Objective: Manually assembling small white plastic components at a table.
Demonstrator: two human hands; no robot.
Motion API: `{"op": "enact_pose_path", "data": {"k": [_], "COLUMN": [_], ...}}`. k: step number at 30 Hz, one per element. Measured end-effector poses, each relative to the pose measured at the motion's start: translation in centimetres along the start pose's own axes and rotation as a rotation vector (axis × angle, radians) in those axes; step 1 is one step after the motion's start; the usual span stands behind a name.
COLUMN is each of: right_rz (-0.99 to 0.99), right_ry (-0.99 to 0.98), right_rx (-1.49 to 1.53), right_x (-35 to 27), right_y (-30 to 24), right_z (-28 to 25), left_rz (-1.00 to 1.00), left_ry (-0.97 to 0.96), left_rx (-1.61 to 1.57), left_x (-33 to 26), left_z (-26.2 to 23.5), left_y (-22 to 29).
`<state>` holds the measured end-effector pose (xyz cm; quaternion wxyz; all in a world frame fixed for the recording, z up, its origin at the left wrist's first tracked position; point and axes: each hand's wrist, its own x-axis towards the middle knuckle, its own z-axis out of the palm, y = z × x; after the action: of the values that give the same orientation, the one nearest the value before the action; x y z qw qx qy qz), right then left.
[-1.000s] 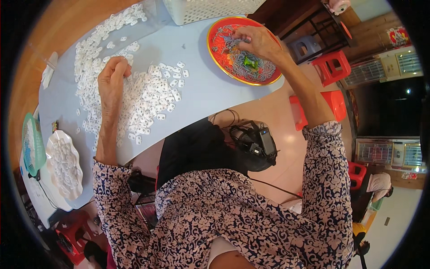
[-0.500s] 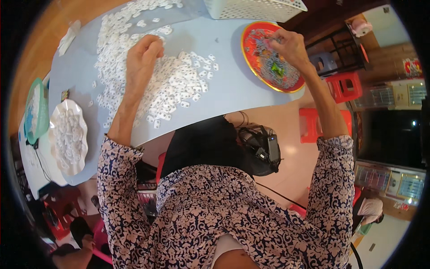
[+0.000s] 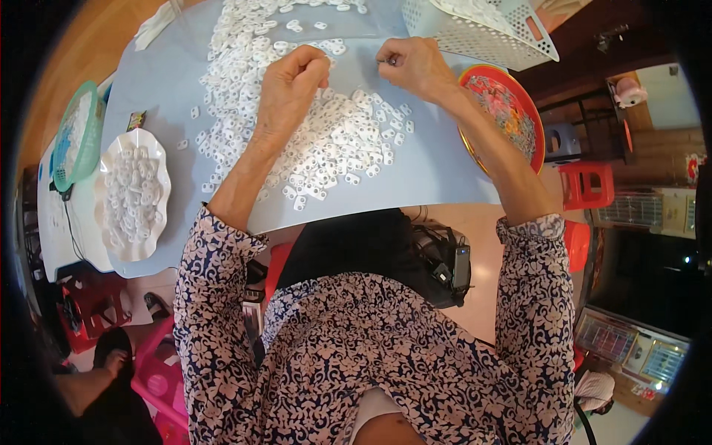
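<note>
My left hand (image 3: 297,81) is closed above a wide heap of small white two-holed plastic pieces (image 3: 334,148); whatever lies inside its fingers is hidden. My right hand (image 3: 415,68) is closed too, over the table to the right of the left one. Dark metal bits, apparently small grey metal pins or screws, show between its thumb and fingers. Behind my right forearm is a red plate (image 3: 535,100) with a gold rim, covered with many such grey metal pieces (image 3: 508,107). The two hands are apart from each other.
A white perforated basket (image 3: 475,37) stands at the table's far right edge. On the left are a scalloped white dish (image 3: 159,200) of white pieces and a green basket (image 3: 93,148). Red stools (image 3: 586,184) stand right of the table. Another person's leg (image 3: 89,378) is at lower left.
My right hand has left the red plate and moved left toward my left hand, carrying grey metal bits. My left hand stays closed over the white heap. The whole view has shifted.
</note>
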<state>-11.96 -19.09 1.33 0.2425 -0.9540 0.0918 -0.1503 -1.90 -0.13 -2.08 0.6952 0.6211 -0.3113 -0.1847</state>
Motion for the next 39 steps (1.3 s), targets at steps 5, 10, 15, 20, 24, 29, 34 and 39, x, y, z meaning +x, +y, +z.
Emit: {"op": "enact_pose_path", "data": {"k": [5, 10, 15, 20, 24, 29, 34, 39], "right_rz": [0.028, 0.076, 0.036, 0.048, -0.191, -0.195, -0.106, -0.123], "right_ry": [-0.038, -0.072, -0.084, -0.008, 0.116, 0.007, 0.005, -0.111], "right_rx": [0.057, 0.079, 0.112, 0.048, -0.115, -0.276, -0.065, -0.107], "right_x": [0.7, 0.8, 0.6, 1.6, 3.1, 3.7, 3.5, 2.5], "right_y": [0.6, 0.9, 1.9, 1.6, 1.5, 1.3, 1.7, 1.2], "right_z": [-0.1, -0.3, 0.0, -0.1, 1.5, 2.1, 1.1, 0.0], "left_rz": [0.003, -0.064, -0.037, -0.053, -0.046, -0.099, -0.092, -0.044], "left_ry": [0.002, -0.044, 0.018, 0.05, 0.048, 0.027, 0.03, 0.039], "left_rx": [0.01, 0.008, 0.024, 0.012, -0.002, -0.008, 0.04, 0.037], "left_x": [-0.1, 0.0, 0.1, 0.0, 0.2, 0.2, 0.4, 0.2], "left_z": [0.0, -0.4, -0.2, -0.1, -0.3, -0.8, -0.5, -0.8], "left_y": [0.3, 0.4, 0.6, 1.1, 1.0, 1.3, 1.7, 1.4]}}
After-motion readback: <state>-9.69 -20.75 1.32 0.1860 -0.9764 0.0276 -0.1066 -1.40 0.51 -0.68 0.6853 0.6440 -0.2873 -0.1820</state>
